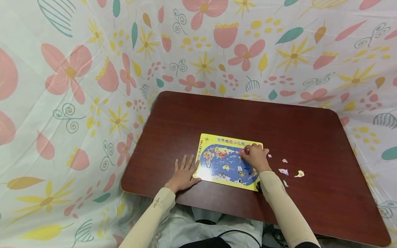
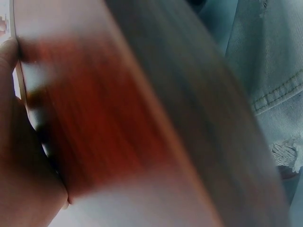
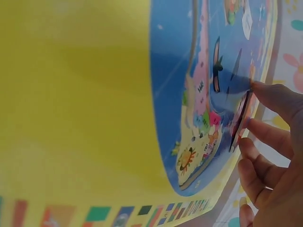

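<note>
A yellow-bordered world map puzzle board [image 1: 231, 184] lies on the brown table [image 1: 248, 117]. My left hand [image 1: 183, 175] rests at its left edge, fingers spread and straight, with the fingertips right at the border. Over the board's upper right part, my right hand [image 1: 257, 156] pinches a puzzle piece. In the right wrist view this piece [image 3: 240, 122] appears pinkish with a dark edge, tilted between thumb and fingers close over the blue map. Fitted beside it is a long pink and cream section [image 3: 201, 85]. Motion blurs the left wrist view.
Several loose puzzle pieces lie right of the board, among them a purple one [image 1: 283, 171] and a cream one [image 1: 299, 174]. Flower-printed cloth [image 1: 204, 38] hangs behind and left of the table. The table's front edge runs close to the person's lap.
</note>
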Motion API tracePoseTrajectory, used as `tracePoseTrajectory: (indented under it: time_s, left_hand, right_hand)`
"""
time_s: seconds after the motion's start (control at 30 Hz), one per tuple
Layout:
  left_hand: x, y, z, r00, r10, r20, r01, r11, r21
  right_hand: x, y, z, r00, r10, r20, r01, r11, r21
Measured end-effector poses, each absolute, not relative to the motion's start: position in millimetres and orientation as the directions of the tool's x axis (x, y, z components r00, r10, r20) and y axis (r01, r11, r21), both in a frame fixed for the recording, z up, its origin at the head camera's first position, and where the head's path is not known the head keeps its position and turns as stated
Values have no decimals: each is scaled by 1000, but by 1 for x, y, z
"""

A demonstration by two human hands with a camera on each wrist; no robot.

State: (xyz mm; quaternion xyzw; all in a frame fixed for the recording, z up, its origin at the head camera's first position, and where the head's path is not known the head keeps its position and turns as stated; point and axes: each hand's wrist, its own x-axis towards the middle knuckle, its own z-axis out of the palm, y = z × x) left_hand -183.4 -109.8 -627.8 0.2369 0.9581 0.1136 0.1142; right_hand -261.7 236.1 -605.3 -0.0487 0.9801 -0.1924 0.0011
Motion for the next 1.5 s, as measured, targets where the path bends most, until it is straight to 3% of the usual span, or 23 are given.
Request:
tracePoseTrajectory:
  time_s: [0.53, 0.77, 1.17, 1.5]
  left_hand:
    - [-183, -109, -622, -862, 469, -190, 421, 873, 247]
    - [-184, -108, -626, -859, 474, -192, 422, 869, 258]
    - [-188, -113, -637, -863, 473, -177, 420, 866, 270]
    - [-184, -111, -642, -868, 477, -140, 428, 860, 279]
  right_hand:
    - [-259, 246, -606, -993, -107, 47, -117, 918, -379]
    - [-261, 287, -599, -993, 45, 107, 0, 922, -387]
    - [-249, 325, -603, -997, 71, -14, 72, 934, -349]
    - [-242, 332, -610, -997, 78, 19, 65, 924, -377]
